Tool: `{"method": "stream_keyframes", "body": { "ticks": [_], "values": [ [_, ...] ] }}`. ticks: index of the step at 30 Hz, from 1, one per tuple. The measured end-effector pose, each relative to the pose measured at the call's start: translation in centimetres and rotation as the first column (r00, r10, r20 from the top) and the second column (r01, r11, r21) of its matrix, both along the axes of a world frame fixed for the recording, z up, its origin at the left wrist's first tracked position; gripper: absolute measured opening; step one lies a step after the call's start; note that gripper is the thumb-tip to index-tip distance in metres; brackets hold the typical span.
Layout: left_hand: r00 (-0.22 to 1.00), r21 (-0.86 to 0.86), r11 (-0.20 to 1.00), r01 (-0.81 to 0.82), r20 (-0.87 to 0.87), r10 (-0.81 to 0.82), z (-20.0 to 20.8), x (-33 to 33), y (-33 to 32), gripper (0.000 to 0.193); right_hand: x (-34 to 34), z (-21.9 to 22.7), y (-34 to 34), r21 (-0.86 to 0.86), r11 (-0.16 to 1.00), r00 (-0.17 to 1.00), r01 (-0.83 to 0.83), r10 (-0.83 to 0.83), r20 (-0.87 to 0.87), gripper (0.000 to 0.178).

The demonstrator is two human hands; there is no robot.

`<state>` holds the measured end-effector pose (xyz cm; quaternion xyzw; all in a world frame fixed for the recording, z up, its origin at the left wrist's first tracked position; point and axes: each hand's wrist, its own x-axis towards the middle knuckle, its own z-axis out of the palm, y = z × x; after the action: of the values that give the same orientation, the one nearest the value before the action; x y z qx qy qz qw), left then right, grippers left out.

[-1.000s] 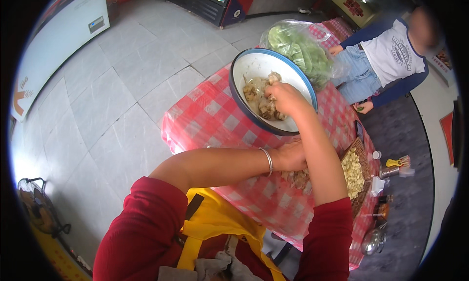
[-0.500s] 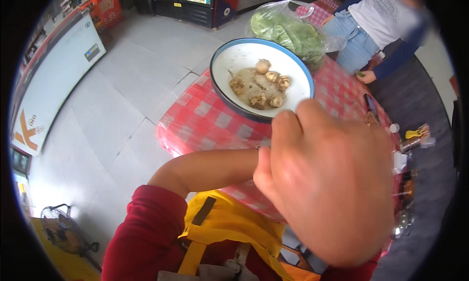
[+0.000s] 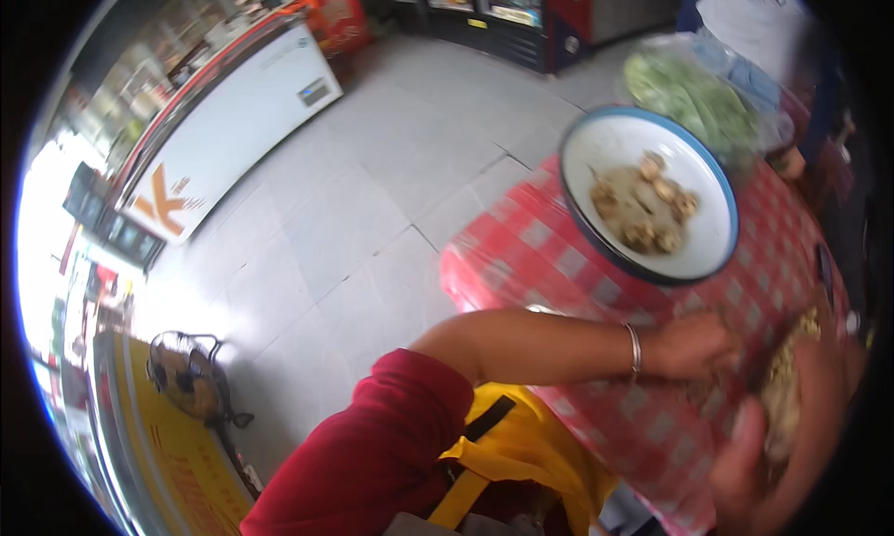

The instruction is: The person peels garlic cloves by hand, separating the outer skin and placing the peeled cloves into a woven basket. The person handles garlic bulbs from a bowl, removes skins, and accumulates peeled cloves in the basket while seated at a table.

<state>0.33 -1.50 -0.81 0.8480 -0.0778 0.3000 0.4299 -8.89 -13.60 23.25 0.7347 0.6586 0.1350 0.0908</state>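
My left hand (image 3: 694, 346), with a silver bracelet at its wrist, is low over the red-and-white checked tablecloth (image 3: 507, 257). Its fingers are curled closed, and whatever they hold is hidden. At the right edge my right hand (image 3: 819, 410) is blurred, thumb and fingers apart, beside a pale yellowish heap (image 3: 782, 387) of small pieces too smeared to name. Beyond the left hand stands a white enamel basin (image 3: 717, 215) with a blue rim. Several tan, garlic-like bulbs (image 3: 641, 236) lie in it among brownish, murky water or dirt.
A clear plastic bag of green leafy vegetables (image 3: 694, 103) sits behind the basin. Across the table stands another person (image 3: 754, 19) in a white shirt. A white chest freezer (image 3: 237, 117) and a drinks fridge (image 3: 494, 33) stand on the grey tiled floor (image 3: 372, 191).
My view has swung left, so the basin appears farther right. My right hand has dropped from in front of the basin to the heap at the right. My left hand has come into sight.
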Motion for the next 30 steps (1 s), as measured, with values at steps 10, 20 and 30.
{"method": "stream_keyframes", "body": {
  "ticks": [10, 20, 30],
  "values": [
    [0.991, -0.320, 0.947, 0.021, 0.131, 0.023, -0.5, -0.3, 1.4, 0.014, 11.1, -10.4, 2.3, 0.503, 0.842, 0.930, 0.195, 0.003, -0.367, 0.034],
    [0.949, -0.831, 0.529, 0.169, -0.007, -0.315, 1.7, -0.8, 1.4, 0.034, 15.8, -15.5, 2.0, 0.500, 0.848, 0.772, 0.176, 0.196, -0.605, 0.030],
    [0.932, -0.678, 0.731, 0.079, -0.209, -0.294, 0.8, -0.7, 1.8, 0.057, 17.0, -17.9, 1.4, 0.346, 0.893, 0.630, 0.287, 0.097, -0.771, 0.029]
  ]
}}
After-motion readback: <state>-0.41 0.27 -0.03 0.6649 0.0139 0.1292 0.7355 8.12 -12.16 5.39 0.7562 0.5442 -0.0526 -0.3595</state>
